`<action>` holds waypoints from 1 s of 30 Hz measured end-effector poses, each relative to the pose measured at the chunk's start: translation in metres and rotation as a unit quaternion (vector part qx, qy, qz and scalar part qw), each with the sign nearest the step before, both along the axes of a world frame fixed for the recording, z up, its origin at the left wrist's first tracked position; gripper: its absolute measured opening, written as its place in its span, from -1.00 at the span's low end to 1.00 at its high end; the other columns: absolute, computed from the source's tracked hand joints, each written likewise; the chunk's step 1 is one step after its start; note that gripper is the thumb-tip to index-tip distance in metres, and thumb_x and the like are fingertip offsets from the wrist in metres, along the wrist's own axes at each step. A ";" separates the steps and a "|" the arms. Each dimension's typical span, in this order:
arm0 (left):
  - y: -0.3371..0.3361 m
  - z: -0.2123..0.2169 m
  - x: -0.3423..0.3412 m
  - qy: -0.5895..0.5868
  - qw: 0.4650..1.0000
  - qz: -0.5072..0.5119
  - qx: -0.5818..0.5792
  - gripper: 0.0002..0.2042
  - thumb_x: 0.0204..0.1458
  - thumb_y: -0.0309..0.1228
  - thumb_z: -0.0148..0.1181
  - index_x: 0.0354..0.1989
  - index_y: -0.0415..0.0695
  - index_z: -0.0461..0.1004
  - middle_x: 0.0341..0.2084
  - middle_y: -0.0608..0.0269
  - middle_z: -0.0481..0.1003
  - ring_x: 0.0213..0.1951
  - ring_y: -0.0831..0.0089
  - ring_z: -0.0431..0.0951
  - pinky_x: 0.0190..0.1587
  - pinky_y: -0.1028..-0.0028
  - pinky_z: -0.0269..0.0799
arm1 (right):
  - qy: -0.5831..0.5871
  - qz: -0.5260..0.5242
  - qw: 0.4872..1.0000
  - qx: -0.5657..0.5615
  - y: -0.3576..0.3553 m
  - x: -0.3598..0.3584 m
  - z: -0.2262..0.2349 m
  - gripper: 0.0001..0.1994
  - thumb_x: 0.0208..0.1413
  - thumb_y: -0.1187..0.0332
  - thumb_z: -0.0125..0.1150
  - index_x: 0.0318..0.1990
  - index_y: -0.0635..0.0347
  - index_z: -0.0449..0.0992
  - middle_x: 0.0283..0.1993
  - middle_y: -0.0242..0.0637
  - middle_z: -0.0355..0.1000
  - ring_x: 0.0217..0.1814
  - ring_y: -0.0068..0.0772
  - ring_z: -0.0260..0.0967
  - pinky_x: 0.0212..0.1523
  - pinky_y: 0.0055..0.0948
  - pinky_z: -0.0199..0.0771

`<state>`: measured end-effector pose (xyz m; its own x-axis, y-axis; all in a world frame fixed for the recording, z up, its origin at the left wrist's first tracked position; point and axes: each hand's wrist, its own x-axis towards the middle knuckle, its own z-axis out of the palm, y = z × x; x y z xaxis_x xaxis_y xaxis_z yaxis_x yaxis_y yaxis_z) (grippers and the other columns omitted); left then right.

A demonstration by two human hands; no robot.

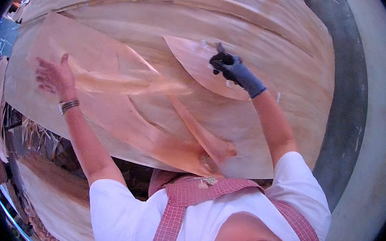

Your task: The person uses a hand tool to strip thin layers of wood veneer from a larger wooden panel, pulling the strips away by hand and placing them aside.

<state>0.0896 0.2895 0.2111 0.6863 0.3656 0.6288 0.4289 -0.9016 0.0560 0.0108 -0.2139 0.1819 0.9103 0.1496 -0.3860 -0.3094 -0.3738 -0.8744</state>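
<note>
Thin, tan sheets of wood veneer (259, 128) spread out in front of me in a wide, wavy layer. My left hand (54, 77), bare and with a watch (68, 105) on its wrist, is over a pinkish veneer piece (98, 55) at the left, fingers spread and slightly blurred. My right hand (234, 70) wears a grey and black glove. Its fingers are curled around a small object with a grey tip, too blurred to name, above another loose veneer piece (192, 62). Between the hands, a curled veneer strip (204, 135) runs toward my apron.
Beyond the veneer's right edge lie a dark grey band (345, 82) and a pale floor (383, 116). At the lower left are shredded veneer scraps (41, 135) and more stacked sheets (57, 203). A blue panel (3, 36) shows at the far left.
</note>
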 end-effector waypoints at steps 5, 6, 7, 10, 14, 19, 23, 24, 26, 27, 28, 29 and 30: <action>-0.083 -0.031 -0.038 -0.054 0.967 -0.244 -0.055 -0.36 0.14 -0.10 0.17 0.29 -0.23 0.19 0.20 -0.12 0.31 0.21 0.02 0.32 0.22 0.11 0.20 | -0.059 0.040 0.994 0.078 0.064 0.040 -0.068 -0.69 0.13 0.24 0.27 -0.06 0.23 0.50 -0.26 -0.31 0.54 -0.36 -0.53 0.45 -0.34 -0.51 0.42; -0.119 -0.039 -0.052 0.006 0.923 -0.329 -0.201 -0.42 0.16 -0.12 0.15 0.26 -0.23 0.23 0.17 -0.09 0.34 0.18 0.03 0.33 0.22 0.11 0.20 | -0.070 0.033 0.994 0.077 0.072 0.048 -0.080 -0.67 0.10 0.23 0.29 -0.07 0.25 0.49 -0.24 -0.25 0.55 -0.32 -0.47 0.47 -0.31 -0.47 0.44; -0.153 -0.037 -0.069 0.087 0.877 -0.374 -0.290 -0.51 0.18 -0.21 0.12 0.20 -0.23 0.28 0.07 -0.06 0.40 0.09 0.03 0.38 0.18 0.11 0.22 | -0.089 0.067 0.993 -0.029 0.074 0.055 -0.086 -0.65 0.08 0.19 0.30 -0.10 0.25 0.48 -0.24 -0.17 0.55 -0.27 -0.38 0.49 -0.28 -0.40 0.46; -0.219 -0.087 -0.092 0.154 0.804 -0.448 -0.358 -0.55 0.11 -0.40 0.05 0.20 -0.20 0.29 -0.05 -0.04 0.43 0.01 0.06 0.41 0.06 0.15 0.29 | -0.123 0.139 0.939 -0.289 0.084 0.068 -0.092 -0.59 0.03 0.09 0.31 -0.16 0.25 0.46 -0.21 0.02 0.54 -0.17 -0.13 0.52 -0.21 -0.21 0.48; -0.257 -0.130 -0.106 0.135 0.869 -0.438 -0.186 -0.45 0.02 -0.40 0.06 0.27 -0.13 0.25 0.08 0.06 0.40 0.08 0.20 0.39 0.06 0.19 0.28 | -0.124 0.138 0.877 -0.444 0.091 0.057 -0.081 -0.56 0.02 0.01 0.27 -0.19 0.25 0.49 -0.19 0.09 0.53 -0.12 0.03 0.51 -0.14 -0.11 0.48; -0.260 -0.142 -0.107 0.155 0.877 -0.444 -0.103 -0.45 0.05 -0.34 0.06 0.27 -0.12 0.24 0.18 0.14 0.34 0.17 0.25 0.33 0.06 0.11 0.25 | 0.013 0.183 0.912 -0.367 0.067 0.056 -0.060 -0.63 0.05 0.05 0.21 -0.28 0.24 0.58 -0.36 0.01 0.55 -0.28 -0.04 0.55 -0.20 -0.17 0.51; -0.262 -0.144 -0.102 0.202 0.858 -0.458 -0.113 -0.45 0.07 -0.28 0.07 0.29 -0.06 0.24 0.16 0.15 0.34 0.14 0.23 0.33 0.05 0.07 0.24 | 0.052 0.085 0.973 -0.208 0.048 0.024 -0.066 -0.68 0.03 0.13 0.22 -0.39 0.27 0.61 -0.50 -0.07 0.54 -0.47 -0.25 0.54 -0.38 -0.29 0.51; -0.264 -0.145 -0.104 0.214 0.851 -0.465 -0.115 -0.45 0.07 -0.28 0.08 0.29 -0.05 0.23 0.16 0.15 0.34 0.13 0.23 0.33 0.05 0.06 0.24 | 0.025 0.040 0.971 -0.233 0.048 0.007 -0.076 -0.69 0.02 0.14 0.24 -0.39 0.28 0.60 -0.51 -0.09 0.54 -0.49 -0.28 0.53 -0.41 -0.30 0.50; -0.262 -0.144 -0.100 0.233 0.844 -0.469 -0.116 -0.44 0.07 -0.27 0.08 0.30 -0.02 0.22 0.15 0.16 0.34 0.10 0.23 0.34 0.07 0.06 0.22 | -0.004 -0.046 0.970 -0.238 0.045 -0.020 -0.083 -0.71 0.06 0.17 0.26 -0.37 0.29 0.59 -0.55 -0.24 0.52 -0.55 -0.42 0.46 -0.49 -0.40 0.45; -0.258 -0.144 -0.101 0.229 0.848 -0.465 -0.114 -0.44 0.06 -0.29 0.07 0.30 -0.03 0.22 0.16 0.17 0.33 0.11 0.23 0.33 0.06 0.08 0.21 | 0.028 -0.096 0.978 -0.184 0.045 -0.035 -0.081 -0.72 0.07 0.18 0.26 -0.36 0.28 0.58 -0.55 -0.28 0.51 -0.56 -0.45 0.44 -0.50 -0.43 0.43; -0.252 -0.141 -0.102 0.227 0.850 -0.462 -0.111 -0.44 0.06 -0.30 0.06 0.30 -0.03 0.23 0.17 0.19 0.33 0.12 0.24 0.31 0.05 0.09 0.20 | 0.063 -0.147 0.979 -0.127 0.053 -0.051 -0.066 -0.73 0.09 0.19 0.26 -0.35 0.27 0.58 -0.55 -0.31 0.51 -0.56 -0.48 0.42 -0.51 -0.45 0.42; -0.252 -0.132 -0.104 0.223 0.849 -0.466 -0.110 -0.45 0.05 -0.31 0.05 0.29 -0.03 0.24 0.17 0.20 0.32 0.13 0.25 0.30 0.04 0.11 0.19 | 0.096 -0.205 0.971 -0.073 0.055 -0.069 -0.054 -0.74 0.10 0.20 0.25 -0.34 0.26 0.57 -0.55 -0.35 0.50 -0.57 -0.52 0.40 -0.52 -0.47 0.40; -0.251 -0.124 -0.104 0.226 0.838 -0.473 -0.153 -0.45 0.04 -0.32 0.06 0.28 -0.03 0.26 0.19 0.21 0.31 0.14 0.25 0.30 0.06 0.11 0.19 | 0.108 -0.239 0.964 -0.046 0.056 -0.086 -0.056 -0.75 0.11 0.20 0.26 -0.32 0.23 0.57 -0.54 -0.36 0.49 -0.58 -0.55 0.37 -0.55 -0.50 0.34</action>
